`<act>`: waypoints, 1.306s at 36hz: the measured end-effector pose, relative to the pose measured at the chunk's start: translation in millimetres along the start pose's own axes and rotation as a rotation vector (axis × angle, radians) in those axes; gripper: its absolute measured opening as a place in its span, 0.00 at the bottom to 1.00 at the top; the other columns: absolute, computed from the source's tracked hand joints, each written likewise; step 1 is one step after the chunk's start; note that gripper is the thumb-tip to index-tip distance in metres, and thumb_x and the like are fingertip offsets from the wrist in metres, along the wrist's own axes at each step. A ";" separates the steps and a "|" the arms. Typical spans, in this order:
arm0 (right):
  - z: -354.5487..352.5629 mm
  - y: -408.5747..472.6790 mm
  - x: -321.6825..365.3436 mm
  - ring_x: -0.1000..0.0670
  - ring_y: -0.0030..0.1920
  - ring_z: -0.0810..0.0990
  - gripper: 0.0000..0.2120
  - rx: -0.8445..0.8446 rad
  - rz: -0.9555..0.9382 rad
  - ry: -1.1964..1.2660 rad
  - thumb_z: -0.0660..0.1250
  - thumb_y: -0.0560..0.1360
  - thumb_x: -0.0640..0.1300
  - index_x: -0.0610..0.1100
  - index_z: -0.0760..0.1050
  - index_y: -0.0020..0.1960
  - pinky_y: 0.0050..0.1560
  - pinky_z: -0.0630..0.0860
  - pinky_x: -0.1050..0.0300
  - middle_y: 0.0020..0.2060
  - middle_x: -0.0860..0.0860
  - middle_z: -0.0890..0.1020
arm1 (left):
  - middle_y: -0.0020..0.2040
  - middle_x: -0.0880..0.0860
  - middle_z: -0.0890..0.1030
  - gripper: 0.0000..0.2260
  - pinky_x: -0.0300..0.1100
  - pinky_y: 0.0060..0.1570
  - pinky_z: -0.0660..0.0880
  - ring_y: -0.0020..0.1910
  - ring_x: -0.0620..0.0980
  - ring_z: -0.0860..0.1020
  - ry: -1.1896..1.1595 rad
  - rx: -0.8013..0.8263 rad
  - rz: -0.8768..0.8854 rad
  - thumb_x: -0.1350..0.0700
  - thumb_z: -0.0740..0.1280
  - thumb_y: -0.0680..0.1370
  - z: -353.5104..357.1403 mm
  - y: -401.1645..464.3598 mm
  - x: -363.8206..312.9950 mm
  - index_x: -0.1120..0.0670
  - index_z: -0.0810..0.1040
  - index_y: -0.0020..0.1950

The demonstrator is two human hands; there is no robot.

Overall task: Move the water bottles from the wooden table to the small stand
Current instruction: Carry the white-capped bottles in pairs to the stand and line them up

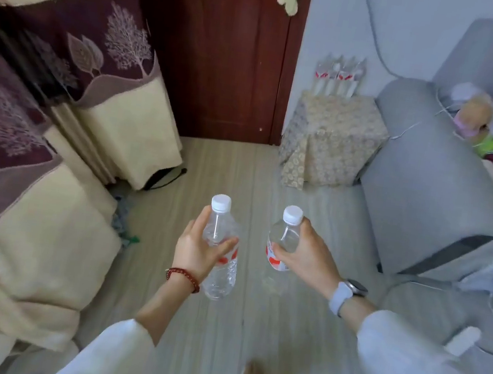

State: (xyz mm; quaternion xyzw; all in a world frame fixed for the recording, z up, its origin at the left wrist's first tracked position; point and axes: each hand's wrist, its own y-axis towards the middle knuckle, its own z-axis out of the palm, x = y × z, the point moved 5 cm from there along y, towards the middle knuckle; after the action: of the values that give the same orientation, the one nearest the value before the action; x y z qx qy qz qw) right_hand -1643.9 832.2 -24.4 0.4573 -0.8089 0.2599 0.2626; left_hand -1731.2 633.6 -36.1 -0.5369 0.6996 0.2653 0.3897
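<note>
My left hand [198, 251] grips a clear water bottle [222, 272] with a white cap and a red label, held upright above the floor. In my right hand [308, 255] is a second clear bottle [283, 239] of the same kind, also upright. The two bottles are side by side, a little apart. Ahead to the right, the small stand [334, 136] is draped in a patterned beige cloth and stands against the wall beside the sofa. Several bottles [338, 79] stand at its back edge. The wooden table is out of view.
A grey sofa [435, 188] with toys and clothes fills the right side. Cream and maroon curtains [65, 72] hang on the left. A dark red door [220, 50] is straight ahead. Pale wood floor [234, 172] lies open between me and the stand.
</note>
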 end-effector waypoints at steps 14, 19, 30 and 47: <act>-74.3 326.3 -13.5 0.45 0.54 0.77 0.27 -0.073 0.087 0.002 0.68 0.67 0.58 0.48 0.63 0.60 0.52 0.74 0.50 0.54 0.51 0.77 | 0.53 0.50 0.77 0.28 0.40 0.50 0.72 0.52 0.49 0.76 -0.035 0.097 0.087 0.49 0.74 0.66 93.7 337.1 -74.7 0.43 0.68 0.63; -105.8 437.9 -10.9 0.47 0.51 0.77 0.25 -0.134 0.125 0.058 0.69 0.67 0.57 0.46 0.65 0.57 0.51 0.75 0.49 0.50 0.50 0.78 | 0.57 0.49 0.77 0.31 0.47 0.58 0.72 0.56 0.48 0.75 -0.044 0.147 0.092 0.48 0.75 0.65 130.5 460.6 -104.9 0.44 0.67 0.65; -199.1 623.1 -60.1 0.44 0.50 0.77 0.25 -0.229 0.194 0.144 0.70 0.69 0.48 0.42 0.65 0.61 0.50 0.74 0.49 0.51 0.45 0.77 | 0.61 0.50 0.76 0.33 0.49 0.57 0.75 0.57 0.54 0.76 -0.055 0.321 0.147 0.51 0.76 0.64 258.8 650.6 -192.4 0.45 0.67 0.66; -213.1 938.1 -245.2 0.48 0.55 0.74 0.29 -0.148 0.196 0.314 0.71 0.70 0.49 0.47 0.62 0.65 0.48 0.69 0.57 0.59 0.49 0.72 | 0.60 0.49 0.74 0.31 0.50 0.59 0.71 0.61 0.53 0.69 0.003 0.214 -0.003 0.55 0.77 0.64 511.4 888.7 -189.9 0.51 0.70 0.64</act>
State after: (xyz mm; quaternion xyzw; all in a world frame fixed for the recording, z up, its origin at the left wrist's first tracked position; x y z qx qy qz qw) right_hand -2317.3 1540.0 -201.1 0.3099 -0.8156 0.2919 0.3918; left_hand -2426.7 1392.0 -204.5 -0.4937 0.7237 0.1878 0.4442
